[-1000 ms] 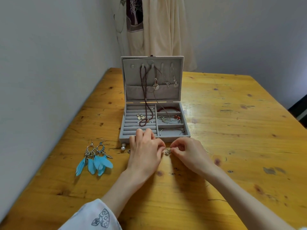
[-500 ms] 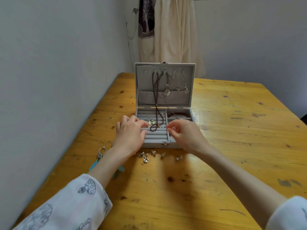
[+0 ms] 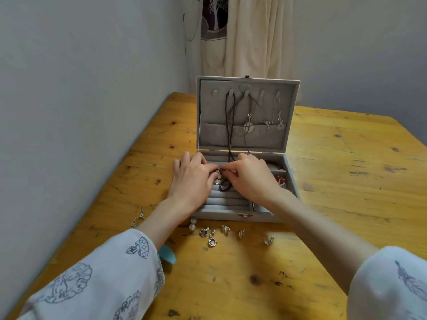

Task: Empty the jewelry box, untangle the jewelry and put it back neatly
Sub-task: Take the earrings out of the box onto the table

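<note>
We have both hands inside the open box point(image 3: 291, 181), over the ridged ring rolls: the left hand point(image 3: 193, 179) and the right hand point(image 3: 250, 175) meet fingertip to fingertip and pinch small metal pieces where the brown cord point(image 3: 229, 125) ends in a loop. The cord hangs from a hook in the upright lid point(image 3: 247, 84) and drapes down into the tray, so the main risk, as we judge it, is a pull: if we lift the pieces while they are caught in the braid, the cord may tighten into a knot, slip off its hook, or drag the pendants point(image 3: 249, 127) hanging beside it into the tangle. A hard tug could also tip the light box or scatter the earrings point(image 3: 211, 236) lying loose on the surface point(image 3: 346, 204) just in front of it; these are small and rounded and would roll easily. The box is lined in soft grey velvet, with a metal clasp at its front edge. The cord looks braided and matte, the pendants are thin pale discs, the earrings glint silver. Red beads point(image 3: 282, 180) sit in the right compartment, partly hidden by our right hand.
</note>
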A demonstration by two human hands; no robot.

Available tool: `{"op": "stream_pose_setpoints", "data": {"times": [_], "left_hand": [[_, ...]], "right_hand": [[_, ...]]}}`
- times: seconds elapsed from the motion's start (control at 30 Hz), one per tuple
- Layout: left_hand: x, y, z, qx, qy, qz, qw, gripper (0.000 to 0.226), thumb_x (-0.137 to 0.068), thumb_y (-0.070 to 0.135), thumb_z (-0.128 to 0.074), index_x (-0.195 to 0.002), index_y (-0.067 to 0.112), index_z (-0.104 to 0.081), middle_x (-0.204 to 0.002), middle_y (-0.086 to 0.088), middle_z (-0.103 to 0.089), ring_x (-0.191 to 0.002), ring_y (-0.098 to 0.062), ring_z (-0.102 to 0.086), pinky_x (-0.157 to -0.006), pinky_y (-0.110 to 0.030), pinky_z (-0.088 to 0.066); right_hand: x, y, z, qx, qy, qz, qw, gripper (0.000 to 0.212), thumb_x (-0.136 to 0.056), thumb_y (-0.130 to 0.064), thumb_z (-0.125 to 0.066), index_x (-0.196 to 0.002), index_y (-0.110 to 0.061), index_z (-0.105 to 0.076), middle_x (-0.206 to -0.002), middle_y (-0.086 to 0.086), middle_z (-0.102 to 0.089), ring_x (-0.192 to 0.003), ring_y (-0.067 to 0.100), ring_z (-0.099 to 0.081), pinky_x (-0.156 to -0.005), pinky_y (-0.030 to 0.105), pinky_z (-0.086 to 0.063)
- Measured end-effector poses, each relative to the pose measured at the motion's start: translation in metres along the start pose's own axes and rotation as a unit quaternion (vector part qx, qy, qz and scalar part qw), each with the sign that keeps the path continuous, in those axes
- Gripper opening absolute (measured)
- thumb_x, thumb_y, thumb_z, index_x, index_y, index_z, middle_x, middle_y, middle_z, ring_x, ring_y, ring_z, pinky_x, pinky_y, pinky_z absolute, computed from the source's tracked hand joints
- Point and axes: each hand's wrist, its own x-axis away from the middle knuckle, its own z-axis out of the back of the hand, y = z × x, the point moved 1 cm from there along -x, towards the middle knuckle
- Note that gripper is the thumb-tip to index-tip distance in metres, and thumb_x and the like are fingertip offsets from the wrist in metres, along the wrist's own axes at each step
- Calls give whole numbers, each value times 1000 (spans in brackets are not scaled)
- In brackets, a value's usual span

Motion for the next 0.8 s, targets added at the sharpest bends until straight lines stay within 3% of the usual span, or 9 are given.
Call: {"op": "stream_pose_setpoints", "data": {"times": [0.17, 0.33, 0.47, 0.57, 0.63, 0.8], "left_hand": [[-3, 1, 2, 18, 20, -3, 1000, 28, -92, 36, -50, -117, 29, -60, -114, 3, -56, -110, -19, -37, -87, -32, -26], [-4, 0, 8, 86, 6, 40, 995, 17, -88, 34, -57, -100, 27, -66, -112, 6, -61, -111, -18, -37, -86, -32, -23], [3, 0, 20, 116, 8, 53, 992, 12, -87, 33, -58, -94, 27, -66, -108, 9, -62, -110, -15, -39, -85, -31, -21], [14, 2, 38, 175, -4, 60, 983, 7, -85, 29, -62, -87, 25, -67, -90, 10, -59, -104, -14, -46, -89, -33, -32], [24, 4, 52, 261, -22, 61, 963, 3, -83, 23, -66, -84, 20, -67, -83, 7, -62, -91, -13, -57, -80, -29, -45], [65, 5, 77, 357, -69, 88, 927, 7, -80, 17, -69, -86, 13, -68, -82, 0, -69, -77, -10, -65, -69, -19, -51]], "right_hand": [[-1, -2, 0, 32, 28, 23, 999, 27, -95, -24, -45, -115, -25, -64, -104, 3, -57, -107, 22, -47, -87, 33, -33], [-11, -4, 5, -69, -6, -53, 996, 14, -88, -20, -56, -93, -17, -69, -83, -9, -47, -96, 19, -53, -87, 38, -45], [-3, -9, 15, -143, 10, -67, 987, 11, -87, -19, -58, -90, -14, -68, -73, -12, -47, -83, 11, -47, -74, 26, -38], [12, -14, 25, -214, 20, -82, 973, 9, -86, -18, -60, -89, -13, -68, -81, -4, -59, -81, 11, -53, -73, 24, -41], [25, -18, 33, -250, 21, -84, 964, 6, -86, -16, -61, -88, -14, -66, -82, -3, -62, -83, 12, -58, -75, 24, -46], [68, -37, 51, -303, -10, -70, 950, 4, -85, -14, -62, -83, -17, -63, -80, 0, -68, -80, 15, -65, -78, 31, -54]]}}
